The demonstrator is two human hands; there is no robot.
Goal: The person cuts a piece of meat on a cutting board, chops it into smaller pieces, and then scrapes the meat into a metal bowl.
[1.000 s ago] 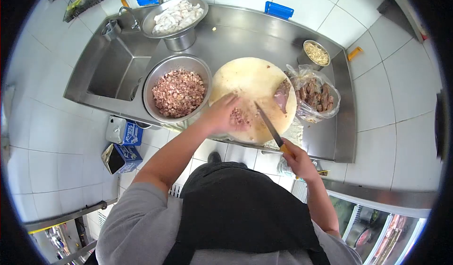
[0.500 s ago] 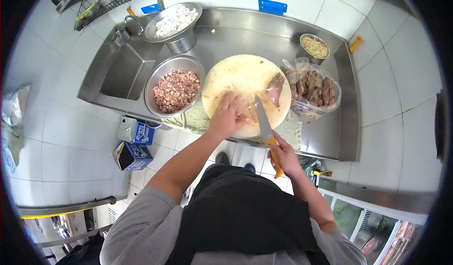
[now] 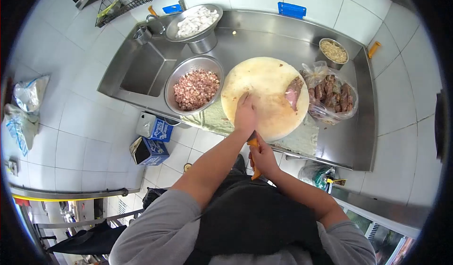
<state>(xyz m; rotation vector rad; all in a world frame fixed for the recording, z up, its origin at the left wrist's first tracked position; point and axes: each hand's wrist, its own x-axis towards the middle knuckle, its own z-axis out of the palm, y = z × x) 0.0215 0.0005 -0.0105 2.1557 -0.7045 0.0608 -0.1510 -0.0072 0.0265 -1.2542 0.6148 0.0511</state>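
Note:
My right hand (image 3: 264,161) grips the yellow handle of a knife (image 3: 255,147) at the near edge of the round cutting board (image 3: 264,73). Most of the blade is hidden behind my left hand and wrist. My left hand (image 3: 246,114) is over the near left part of the board, its fingers drawn together; what they hold, if anything, is hidden. A piece of meat (image 3: 293,94), pink and brown, lies at the board's right side. Left of the board, a metal bowl (image 3: 171,89) contains chopped reddish meat (image 3: 196,89).
Right of the board is a plastic bag (image 3: 347,111) of dark meat pieces. Behind it stands a metal container (image 3: 330,63) of shredded food. A bowl of white pieces (image 3: 198,20) rests on a metal pot (image 3: 204,44) beside the sink basin (image 3: 146,78). A cloth (image 3: 302,140) lies under the board.
My left hand has gone from spread on the board to fingers drawn together. The knife and right hand have moved left, bringing the blade behind my left hand. The view has shifted.

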